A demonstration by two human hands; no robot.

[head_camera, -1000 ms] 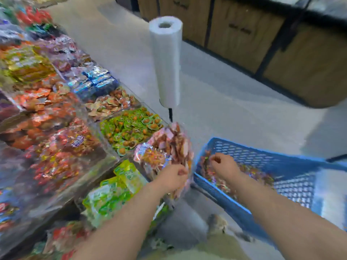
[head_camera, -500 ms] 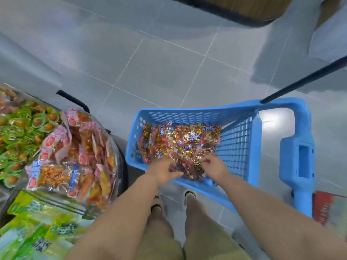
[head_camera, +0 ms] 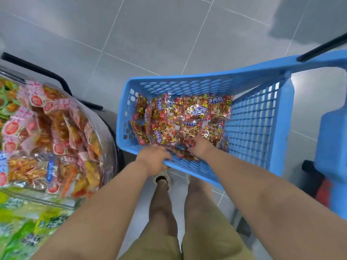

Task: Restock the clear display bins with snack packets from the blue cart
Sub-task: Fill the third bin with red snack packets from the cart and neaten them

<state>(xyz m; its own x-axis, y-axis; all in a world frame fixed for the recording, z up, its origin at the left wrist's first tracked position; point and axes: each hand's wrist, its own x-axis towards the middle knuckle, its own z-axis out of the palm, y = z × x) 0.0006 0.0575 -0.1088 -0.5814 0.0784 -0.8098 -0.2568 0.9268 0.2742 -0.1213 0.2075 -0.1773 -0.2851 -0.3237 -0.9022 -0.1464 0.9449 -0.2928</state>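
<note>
The snack packets, red and gold with shiny wrappers, lie in a loose heap on the bottom of the blue cart, more to its left and near side. Your right hand is inside the cart, on the near edge of this heap. Its fingertips are buried among the packets, so I cannot tell if they pinch one or only touch it. Your left hand is at the near left corner of the cart, with its fingers curled over the rim and gripping it.

Just beside the cart, on your left, stands a clear display bin full of pink and orange packets. Nearer to you, a second bin holds green and yellow packets. A black bar runs behind the first bin.

The cart's black handle goes up to the right. Below your arms you see your khaki shorts and one shoe on the grey tile floor.
</note>
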